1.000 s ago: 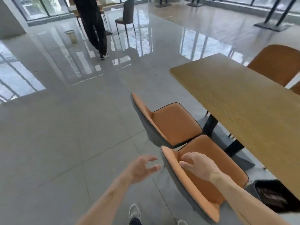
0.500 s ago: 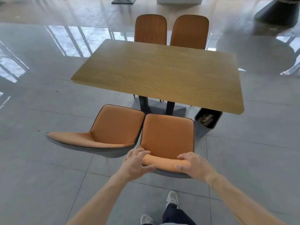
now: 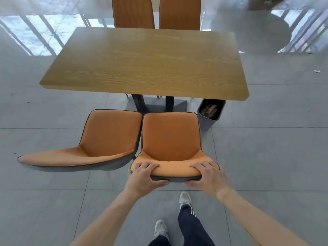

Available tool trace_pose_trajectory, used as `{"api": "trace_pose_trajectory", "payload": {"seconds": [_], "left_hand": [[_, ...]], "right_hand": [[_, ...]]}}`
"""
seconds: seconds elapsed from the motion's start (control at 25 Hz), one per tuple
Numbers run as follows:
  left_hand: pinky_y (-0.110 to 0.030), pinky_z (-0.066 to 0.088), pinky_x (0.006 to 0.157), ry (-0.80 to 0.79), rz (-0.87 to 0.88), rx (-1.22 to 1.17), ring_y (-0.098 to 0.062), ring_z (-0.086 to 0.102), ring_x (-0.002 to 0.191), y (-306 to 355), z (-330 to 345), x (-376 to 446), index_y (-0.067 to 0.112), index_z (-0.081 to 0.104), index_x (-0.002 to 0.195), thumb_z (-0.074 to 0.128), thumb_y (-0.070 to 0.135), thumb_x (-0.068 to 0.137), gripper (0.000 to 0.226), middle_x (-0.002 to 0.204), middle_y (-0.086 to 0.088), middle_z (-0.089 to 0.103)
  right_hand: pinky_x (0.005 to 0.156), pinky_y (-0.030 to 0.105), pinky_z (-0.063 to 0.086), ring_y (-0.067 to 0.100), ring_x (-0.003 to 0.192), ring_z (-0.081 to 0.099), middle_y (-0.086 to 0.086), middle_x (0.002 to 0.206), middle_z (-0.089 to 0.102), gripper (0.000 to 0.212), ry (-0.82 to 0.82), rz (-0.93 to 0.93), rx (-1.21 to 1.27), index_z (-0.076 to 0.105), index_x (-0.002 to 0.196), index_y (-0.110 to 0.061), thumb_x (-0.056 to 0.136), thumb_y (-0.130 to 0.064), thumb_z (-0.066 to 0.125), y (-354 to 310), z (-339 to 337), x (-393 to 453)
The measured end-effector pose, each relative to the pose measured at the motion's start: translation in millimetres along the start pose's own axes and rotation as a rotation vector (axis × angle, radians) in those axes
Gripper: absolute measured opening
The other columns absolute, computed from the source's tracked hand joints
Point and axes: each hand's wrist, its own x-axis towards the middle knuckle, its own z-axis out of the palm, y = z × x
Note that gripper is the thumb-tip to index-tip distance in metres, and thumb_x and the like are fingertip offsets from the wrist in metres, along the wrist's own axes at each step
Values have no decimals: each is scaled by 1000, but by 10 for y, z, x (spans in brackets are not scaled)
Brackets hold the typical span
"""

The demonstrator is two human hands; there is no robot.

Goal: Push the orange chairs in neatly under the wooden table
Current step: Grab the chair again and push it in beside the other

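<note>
Below, both hands grip the top edge of one chair's backrest. Left hand [image 3: 144, 176] and right hand [image 3: 209, 175] hold the near right chair [image 3: 170, 137] at opposite ends of the backrest, fingers curled over the orange front and thumbs pressed against the dark rear shell. Its seat points toward the wooden table [image 3: 145, 63] and stops short of the table's near edge, in front of the dark table legs [image 3: 154, 103]. Touching or just beside it on the left stands the near left chair [image 3: 99, 139], turned slightly askew, also outside the table edge. Two far chairs [image 3: 156, 13] sit side by side at the opposite edge, backrests upright. A dark bin [image 3: 210, 112] stands on the grey tiled floor [image 3: 266, 157] under the table's near right corner, just beside the gripped chair.
</note>
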Motion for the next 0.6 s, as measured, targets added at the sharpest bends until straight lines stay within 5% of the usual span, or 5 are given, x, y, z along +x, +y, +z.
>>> {"api": "trace_pose_trajectory", "payload": {"seconds": [0.6], "left_hand": [[-50, 35, 102, 108, 153, 74, -18, 35, 124, -179, -43, 105, 39, 57, 125, 49, 88, 61, 80, 128, 14, 55]], "right_hand": [[103, 51, 37, 15, 128, 35, -15, 132, 54, 103, 88, 59, 128, 53, 129, -43, 49, -102, 25, -85, 136, -95]]}}
